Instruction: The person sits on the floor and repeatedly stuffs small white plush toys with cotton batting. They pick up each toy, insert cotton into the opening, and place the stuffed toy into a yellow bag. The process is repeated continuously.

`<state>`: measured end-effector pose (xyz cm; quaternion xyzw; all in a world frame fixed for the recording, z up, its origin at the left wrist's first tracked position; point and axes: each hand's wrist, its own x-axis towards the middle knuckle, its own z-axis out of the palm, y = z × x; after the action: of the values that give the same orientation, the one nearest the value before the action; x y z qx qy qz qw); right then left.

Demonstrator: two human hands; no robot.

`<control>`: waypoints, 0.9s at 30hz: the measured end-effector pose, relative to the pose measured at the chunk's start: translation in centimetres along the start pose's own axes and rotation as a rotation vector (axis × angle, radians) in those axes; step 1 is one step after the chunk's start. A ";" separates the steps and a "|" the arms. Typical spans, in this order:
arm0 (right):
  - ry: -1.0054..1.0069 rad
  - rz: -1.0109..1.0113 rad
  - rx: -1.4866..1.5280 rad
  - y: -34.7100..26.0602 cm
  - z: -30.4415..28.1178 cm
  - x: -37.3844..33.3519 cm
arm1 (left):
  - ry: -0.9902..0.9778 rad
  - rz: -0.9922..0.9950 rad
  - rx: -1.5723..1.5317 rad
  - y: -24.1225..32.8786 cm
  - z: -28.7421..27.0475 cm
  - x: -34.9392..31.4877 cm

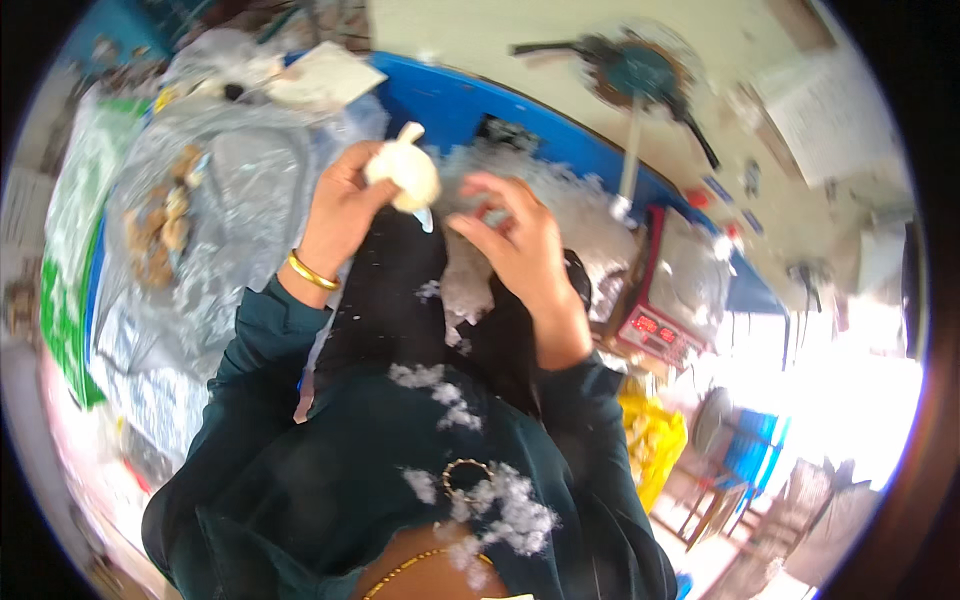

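Observation:
My left hand [345, 205] pinches a small cream-coloured rounded stuffed piece [412, 178], which looks like a soft toy part, between thumb and fingers. A narrow stub sticks up from its top, and a pale bluish tip shows beneath it. Just right of the piece, apart from it, is my right hand [520, 235]. Its fingers are bent and spread from the thumb, with nothing clearly visible between them. Loose white fibre stuffing [590, 205] lies behind and under my right hand, and tufts of it cling to my dark clothes.
To the left, a clear plastic bag [265, 170] holds several brown and tan small pieces [165, 225]. A red digital scale [650, 330] stands at the right, near a yellow bag [650, 435]. A blue edge [470, 95] runs behind the stuffing. A fan [635, 75] stands beyond it.

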<state>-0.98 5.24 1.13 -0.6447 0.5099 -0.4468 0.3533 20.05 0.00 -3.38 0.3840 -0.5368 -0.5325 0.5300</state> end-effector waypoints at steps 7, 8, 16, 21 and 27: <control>0.051 0.265 0.356 2.6 -4.0 -1.8 | -0.175 -0.041 -0.308 0.6 9.5 -0.1; 0.074 0.207 0.348 3.1 -4.1 -2.2 | -0.159 -0.038 -0.331 -0.1 10.0 -0.2; 0.141 0.127 0.426 4.1 -5.5 -3.7 | -0.212 -0.086 -0.341 -1.7 12.5 -1.1; 0.112 0.283 0.496 2.1 -6.8 -4.4 | -0.233 -0.049 -0.425 -2.2 13.1 -1.3; 0.096 0.254 0.434 4.3 -6.5 -4.6 | -0.266 0.011 -0.284 -0.5 14.0 -1.2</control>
<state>-8.93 8.68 -1.49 -0.4627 0.4949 -0.5279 0.5122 6.49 3.41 -2.30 0.2286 -0.5236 -0.6460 0.5062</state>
